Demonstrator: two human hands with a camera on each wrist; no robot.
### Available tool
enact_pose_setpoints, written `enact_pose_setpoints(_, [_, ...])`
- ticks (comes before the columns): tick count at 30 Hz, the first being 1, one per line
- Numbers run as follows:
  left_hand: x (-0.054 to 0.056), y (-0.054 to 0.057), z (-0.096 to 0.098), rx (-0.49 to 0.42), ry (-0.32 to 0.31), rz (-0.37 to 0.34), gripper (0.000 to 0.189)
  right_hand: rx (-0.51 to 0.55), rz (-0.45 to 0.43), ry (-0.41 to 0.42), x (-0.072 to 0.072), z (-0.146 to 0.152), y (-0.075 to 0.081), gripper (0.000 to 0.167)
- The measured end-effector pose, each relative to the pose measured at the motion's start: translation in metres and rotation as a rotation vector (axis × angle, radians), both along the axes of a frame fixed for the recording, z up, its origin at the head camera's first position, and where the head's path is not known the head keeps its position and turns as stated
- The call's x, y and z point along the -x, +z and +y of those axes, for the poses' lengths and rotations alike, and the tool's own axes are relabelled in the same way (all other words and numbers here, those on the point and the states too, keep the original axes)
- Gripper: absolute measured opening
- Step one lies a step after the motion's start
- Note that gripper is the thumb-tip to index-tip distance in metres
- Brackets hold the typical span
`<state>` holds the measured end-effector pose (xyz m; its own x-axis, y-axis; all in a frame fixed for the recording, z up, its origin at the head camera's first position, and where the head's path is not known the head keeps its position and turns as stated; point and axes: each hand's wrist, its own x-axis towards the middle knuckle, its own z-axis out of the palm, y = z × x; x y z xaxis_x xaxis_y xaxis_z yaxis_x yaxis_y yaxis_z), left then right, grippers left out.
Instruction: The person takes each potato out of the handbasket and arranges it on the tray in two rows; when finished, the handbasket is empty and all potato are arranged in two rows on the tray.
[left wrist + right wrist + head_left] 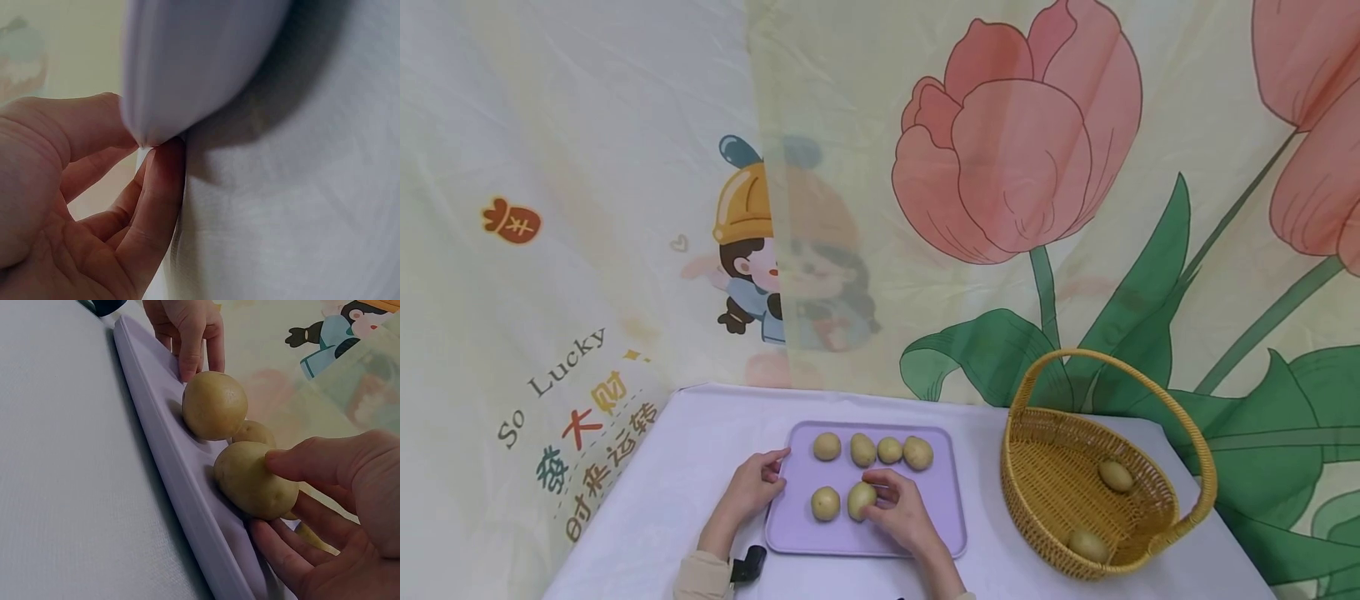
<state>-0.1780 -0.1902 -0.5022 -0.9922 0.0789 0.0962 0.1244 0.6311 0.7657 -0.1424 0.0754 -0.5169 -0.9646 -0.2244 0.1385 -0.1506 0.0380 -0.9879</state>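
Observation:
My right hand (901, 510) grips a potato (858, 502) on the lilac tray (808, 537), thumb on one side and fingers curled round the other. In the right wrist view the held potato (253, 481) is close over the tray surface. Just left of it sits another potato (825, 504). A row of several potatoes (862, 450) lies along the tray's far side. At the tray's left edge my left hand (751, 490) pinches the rim; the left wrist view shows its thumb and fingertips meeting the tray edge (187, 69).
A wicker basket (1026, 533) with a tall handle stands right of the tray, with a potato (1116, 476) and another potato (1088, 547) inside. A white cloth (715, 417) covers the table. A printed curtain (835, 100) hangs behind. A black object (749, 564) is by the left wrist.

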Motion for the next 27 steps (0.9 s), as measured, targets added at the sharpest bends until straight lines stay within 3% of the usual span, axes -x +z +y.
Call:
enact_pose_setpoints(9, [-0.0002, -0.0006, -0.001, -0.003, -0.002, 0.01, 0.047, 0.007, 0.009, 0.034, 0.0014, -0.0023, -0.0028, 0.043])
enact_pose_setpoints(16, [-0.0004, -0.0005, -0.0012, -0.009, 0.001, 0.012, 0.047, 0.013, 0.004, 0.002, 0.0045, -0.0017, -0.0047, 0.053])
enact_pose_setpoints(27, [0.0001, -0.0025, -0.0016, -0.009, 0.001, 0.012, 0.047, 0.013, -0.002, -0.037, 0.0029, 0.005, 0.0034, 0.047])
